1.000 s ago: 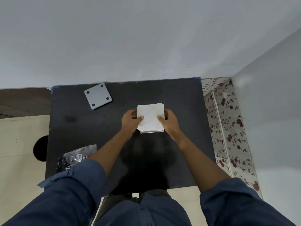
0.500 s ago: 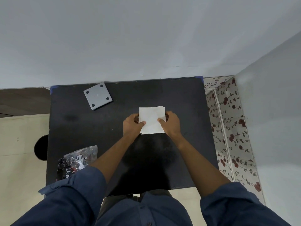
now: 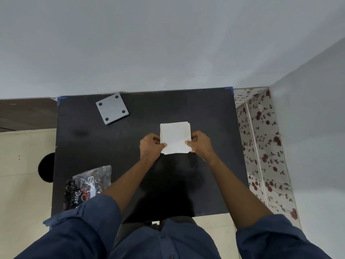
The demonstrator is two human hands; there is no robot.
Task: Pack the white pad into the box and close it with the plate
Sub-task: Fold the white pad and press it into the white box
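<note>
Both hands, left (image 3: 150, 146) and right (image 3: 200, 144), grip the pad (image 3: 175, 137) by its near corners, likely squaring it over a hidden box, the plate (image 3: 112, 108) waiting far left on the surface (image 3: 89, 143).

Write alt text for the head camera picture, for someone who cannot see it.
Seen from above, a person's left hand and right hand grip the two sides of a white pad over a black table. A grey square plate lies at the far left, a crinkled Dove wrapper at the near left.
</note>
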